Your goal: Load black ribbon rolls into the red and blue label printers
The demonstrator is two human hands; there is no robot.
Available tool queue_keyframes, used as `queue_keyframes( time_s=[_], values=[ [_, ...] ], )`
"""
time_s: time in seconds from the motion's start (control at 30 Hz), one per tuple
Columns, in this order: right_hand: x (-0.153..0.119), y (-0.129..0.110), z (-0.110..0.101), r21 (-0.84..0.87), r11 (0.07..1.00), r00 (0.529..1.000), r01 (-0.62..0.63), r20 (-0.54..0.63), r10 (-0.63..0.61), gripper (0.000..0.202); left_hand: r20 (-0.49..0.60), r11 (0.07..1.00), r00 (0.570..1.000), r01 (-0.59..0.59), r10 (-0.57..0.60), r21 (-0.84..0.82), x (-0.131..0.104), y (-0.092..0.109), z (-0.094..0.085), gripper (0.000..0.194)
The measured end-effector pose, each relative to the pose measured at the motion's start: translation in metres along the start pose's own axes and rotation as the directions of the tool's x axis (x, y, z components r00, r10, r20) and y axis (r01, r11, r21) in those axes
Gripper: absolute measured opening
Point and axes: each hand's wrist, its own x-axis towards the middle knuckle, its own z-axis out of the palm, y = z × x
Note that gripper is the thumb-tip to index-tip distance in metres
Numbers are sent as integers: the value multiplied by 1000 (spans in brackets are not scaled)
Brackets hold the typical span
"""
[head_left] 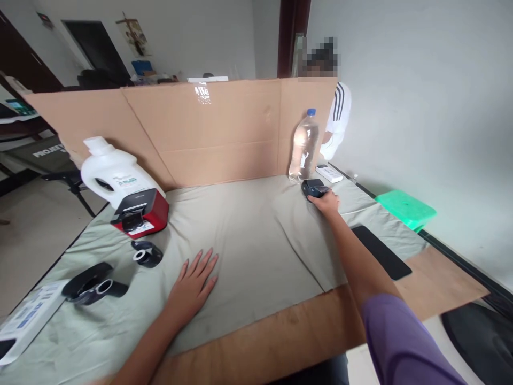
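Note:
My left hand [196,283] lies flat on the grey-green cloth [248,240], fingers spread and holding nothing. My right hand [326,203] reaches to the far right of the table, its fingers closed around the near side of a small black boxy device [313,187]; its exact kind is unclear. Just behind the device stands a clear plastic bottle [304,149] with a blue cap. A white, remote-like object [328,172] lies to the right of the bottle. Under my right forearm's outer side is a flat black slab [380,251].
Cardboard panels [208,128] close off the back. At left are a white jug [120,171], a red-and-black boxy machine [142,211], a black spool-like part [148,254], black curved parts [94,283] and a long white box [32,318]. A green stool [406,207] and a person [339,117] are beyond.

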Motion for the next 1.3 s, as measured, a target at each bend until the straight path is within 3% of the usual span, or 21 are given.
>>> queue_keyframes(
  time_s=[0.1, 0.2, 0.33, 0.4, 0.57, 0.73, 0.87, 1.13, 1.3],
  values=[
    [-28, -18, -5, -82, 997, 998, -12, -57, 7, 75, 0, 1000, 1000, -4, 4, -22, -6, 5, -2, 56],
    [-80, -51, -3, -13, 997, 994, 79, -70, -79, 71, -16, 998, 1000, 1, -2, -58, -9, 9, -5, 56],
    [-166, -107, 14, 170, 968, 982, 187, -32, -184, 72, -15, 995, 1000, 18, -20, -99, -10, 12, -10, 56],
    [-204, -133, 25, 222, 960, 985, 170, 2, -175, 70, -6, 995, 1000, 19, -20, -103, -10, 13, -13, 56],
    [-259, -168, 48, 227, 966, 991, 120, 30, -130, 65, 17, 998, 1000, 23, -22, -52, -11, 14, -16, 57],
    [-281, -170, 64, 138, 975, 983, 174, -76, -164, 71, -2, 999, 1000, 10, -10, -47, -11, 12, -12, 56],
    [-288, -163, 67, 103, 974, 979, 200, -49, -196, 73, -6, 998, 1000, 7, -7, -68, -10, 11, -10, 57],
    [-249, -144, 64, 264, 936, 954, 233, 126, -273, 89, -21, 995, 1000, -3, 1, -99, -13, 12, -11, 57],
    [-239, -140, 75, 369, 868, 895, 332, 168, -413, 91, -44, 983, 999, 15, -23, -180, -1, 7, -31, 50]
  ],
)
